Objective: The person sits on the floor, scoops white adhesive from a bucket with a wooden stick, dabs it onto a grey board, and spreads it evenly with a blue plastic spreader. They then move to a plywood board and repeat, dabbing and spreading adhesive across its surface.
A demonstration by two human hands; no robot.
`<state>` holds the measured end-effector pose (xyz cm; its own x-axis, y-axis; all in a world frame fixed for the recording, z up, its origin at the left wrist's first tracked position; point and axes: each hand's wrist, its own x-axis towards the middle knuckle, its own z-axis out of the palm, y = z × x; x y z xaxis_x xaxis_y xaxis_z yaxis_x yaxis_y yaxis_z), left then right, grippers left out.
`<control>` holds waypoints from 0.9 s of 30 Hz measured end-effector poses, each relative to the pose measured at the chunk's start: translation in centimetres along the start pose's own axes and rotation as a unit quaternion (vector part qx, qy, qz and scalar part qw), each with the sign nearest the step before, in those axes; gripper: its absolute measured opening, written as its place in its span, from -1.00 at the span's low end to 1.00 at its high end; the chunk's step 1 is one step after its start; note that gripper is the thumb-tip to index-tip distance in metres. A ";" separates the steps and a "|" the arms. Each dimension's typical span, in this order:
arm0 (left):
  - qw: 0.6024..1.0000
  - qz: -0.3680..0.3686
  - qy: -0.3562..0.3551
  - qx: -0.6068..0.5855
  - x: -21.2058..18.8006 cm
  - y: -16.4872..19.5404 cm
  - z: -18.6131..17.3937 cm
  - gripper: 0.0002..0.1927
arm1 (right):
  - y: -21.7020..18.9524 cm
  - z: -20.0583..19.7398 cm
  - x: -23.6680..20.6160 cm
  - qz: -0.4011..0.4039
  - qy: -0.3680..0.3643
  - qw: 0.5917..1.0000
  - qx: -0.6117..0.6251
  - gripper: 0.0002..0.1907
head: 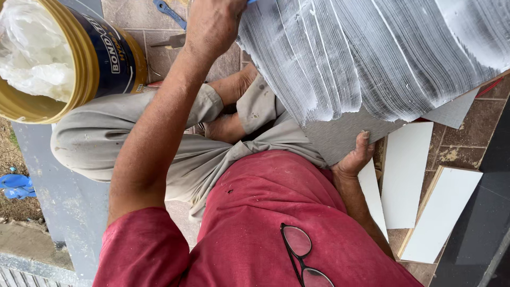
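Note:
A large grey tile (pixel 340 133) rests tilted over my crossed legs, its back covered in white adhesive combed into ridges (pixel 372 53). My right hand (pixel 355 158) grips the tile's near corner from below, thumb on top. My left hand (pixel 212 24) reaches forward to the tile's far left edge, closed around a tool with a blue handle (pixel 251 1) that is mostly cut off by the frame's top. Glasses (pixel 300 255) hang from my red shirt.
A yellow-rimmed dark blue bucket (pixel 106 58) holding white paste in a plastic liner stands at the far left. A blue-handled tool (pixel 169 13) and a metal blade (pixel 171 41) lie on the brown tiled floor. Two white tiles (pixel 406 170) (pixel 441 212) lie at the right.

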<state>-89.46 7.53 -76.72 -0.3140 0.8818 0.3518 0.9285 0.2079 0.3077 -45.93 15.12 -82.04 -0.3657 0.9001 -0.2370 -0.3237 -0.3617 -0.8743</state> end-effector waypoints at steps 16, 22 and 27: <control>0.961 0.093 -0.103 -0.239 -7.2 19.3 -3.1 -0.76 | 0.8 -1.0 -0.4 -0.028 -0.012 0.999 -0.011 -0.43; 0.999 0.018 0.038 -0.023 0.4 5.4 -4.8 -0.82 | 0.7 -0.8 -0.1 -0.045 -0.002 0.999 -0.027 -0.35; 0.999 0.006 0.013 0.035 -2.5 2.0 -2.0 -0.84 | 0.6 -1.1 -0.2 -0.022 -0.007 0.999 -0.031 -0.31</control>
<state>-87.22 4.90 -75.17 -0.3064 0.8735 0.3784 0.9436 0.2264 0.2414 -45.16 15.01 -83.01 -0.3647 0.9112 -0.1916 -0.2856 -0.3053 -0.9084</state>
